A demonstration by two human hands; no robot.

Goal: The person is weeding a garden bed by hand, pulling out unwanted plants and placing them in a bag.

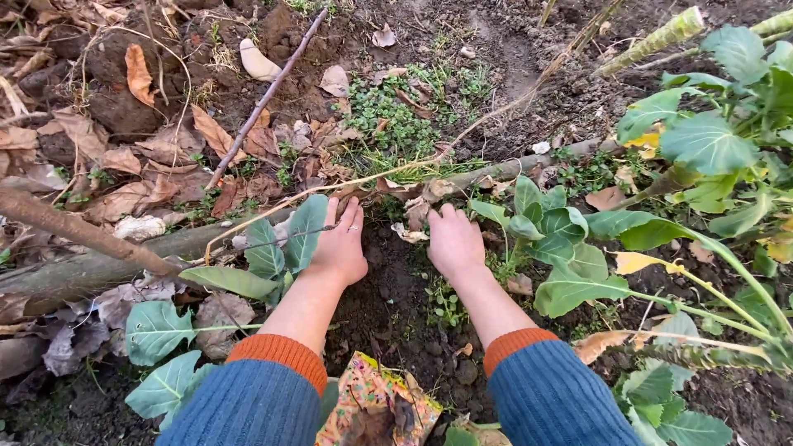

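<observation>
My left hand (343, 244) lies palm down on dark soil (392, 293), fingers stretched forward, a ring on one finger. It touches the leaves of a small green plant (281, 244) at its left. My right hand (453, 239) rests beside it with fingers curled down into the soil and dry leaves. Whether it grips anything is hidden. Both arms wear blue sleeves with orange cuffs. A patterned cloth (376, 405) sits below, between my arms.
A long log (99, 264) runs across behind my hands. Large-leaved green plants (702, 157) stand at the right, smaller ones (562, 248) beside my right hand. Dry brown leaves (140, 149) and a thin stick (264, 99) cover the ground at the back left.
</observation>
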